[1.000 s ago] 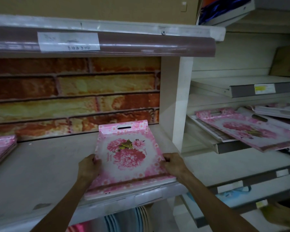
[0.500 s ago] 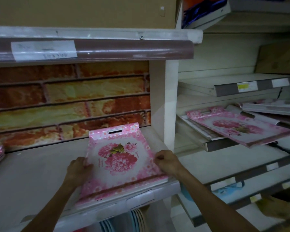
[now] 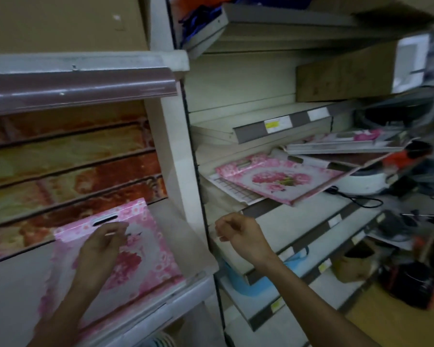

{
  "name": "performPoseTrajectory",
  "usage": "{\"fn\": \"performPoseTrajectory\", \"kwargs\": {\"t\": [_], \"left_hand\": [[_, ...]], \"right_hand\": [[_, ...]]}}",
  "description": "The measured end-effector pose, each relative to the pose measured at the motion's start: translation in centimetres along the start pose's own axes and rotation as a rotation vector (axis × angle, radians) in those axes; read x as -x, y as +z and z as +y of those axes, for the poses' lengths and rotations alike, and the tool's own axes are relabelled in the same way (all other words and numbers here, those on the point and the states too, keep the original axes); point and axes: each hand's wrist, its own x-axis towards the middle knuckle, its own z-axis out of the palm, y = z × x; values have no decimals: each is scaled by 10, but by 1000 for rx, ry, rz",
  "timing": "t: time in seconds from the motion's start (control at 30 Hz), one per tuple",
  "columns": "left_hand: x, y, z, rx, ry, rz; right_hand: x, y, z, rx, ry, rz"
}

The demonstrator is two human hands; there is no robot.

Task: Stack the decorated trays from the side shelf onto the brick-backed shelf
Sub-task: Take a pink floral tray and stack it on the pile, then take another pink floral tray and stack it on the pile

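Pink flowered tray lies flat on the brick-backed shelf, its handle slot toward the brick wall. The left hand hovers over the tray with fingers loosely curled and holds nothing; I cannot tell if it touches the tray. The right hand is in the air in front of the side shelf, fingers loosely curled, holding nothing. A second pink tray rests tilted on a wire rack higher up there.
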Motion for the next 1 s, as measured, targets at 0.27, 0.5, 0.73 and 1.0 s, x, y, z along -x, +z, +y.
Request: {"fn": "performPoseTrajectory", "kwargs": {"t": [0.27, 0.5, 0.73, 1.0], "left_hand": [[0, 101, 59, 160, 123, -147], [-5, 154, 98, 235, 124, -135], [-2, 191, 123, 392, 11, -108], [8, 238, 134, 593, -386, -316]], "right_hand": [[7, -91, 19, -316, 217, 164], [-19, -165, 17, -707, 425, 235], [-54, -183, 13, -743, 430, 242], [-49, -189, 12, -716, 413, 241]]}}
